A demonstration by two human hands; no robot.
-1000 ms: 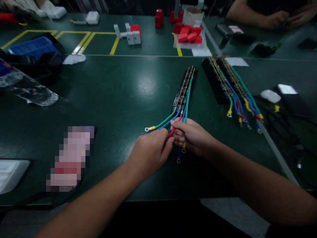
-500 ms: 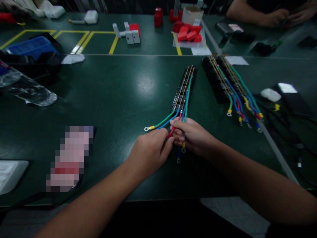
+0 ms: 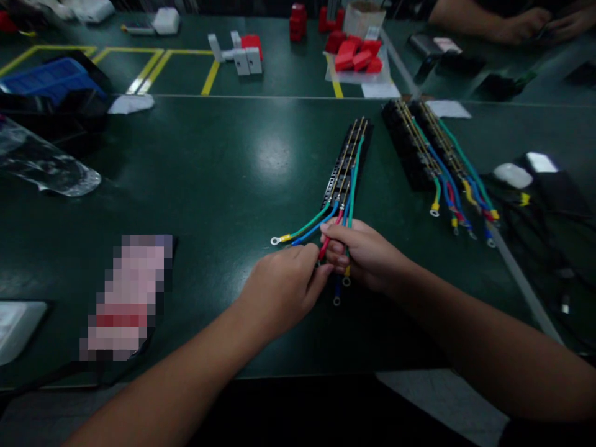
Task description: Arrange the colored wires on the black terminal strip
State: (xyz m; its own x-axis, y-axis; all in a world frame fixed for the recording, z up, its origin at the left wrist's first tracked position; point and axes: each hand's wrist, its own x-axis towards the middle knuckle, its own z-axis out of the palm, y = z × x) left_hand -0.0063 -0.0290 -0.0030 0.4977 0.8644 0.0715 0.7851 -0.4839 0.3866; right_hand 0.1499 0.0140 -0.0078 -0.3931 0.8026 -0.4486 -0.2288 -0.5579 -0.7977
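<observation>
A long black terminal strip (image 3: pixel 347 162) lies on the dark green table (image 3: pixel 223 180), with green, blue and red wires (image 3: pixel 350 186) running off its near end. My right hand (image 3: pixel 365 254) is closed round the bundle of these wires just below the strip. My left hand (image 3: pixel 284 288) is beside it, fingers pinched at the red wire (image 3: pixel 325 245). One green wire with a yellow sleeve and ring lug (image 3: pixel 298 233) lies free to the left. Wire ends with lugs (image 3: pixel 339 288) stick out under my right hand.
Two more black strips with coloured wires (image 3: pixel 431 155) lie to the right. Red blocks (image 3: pixel 356 56) and grey parts (image 3: pixel 242 56) sit at the back. A blue tray (image 3: pixel 49 77), a clear plastic bag (image 3: pixel 41 167) and a blurred patch (image 3: pixel 128 295) are on the left. Another person's hands (image 3: pixel 521 25) are top right.
The view has shifted slightly. My left thumb and fingers have crept a little further onto the red wire; my right hand keeps its hold.
</observation>
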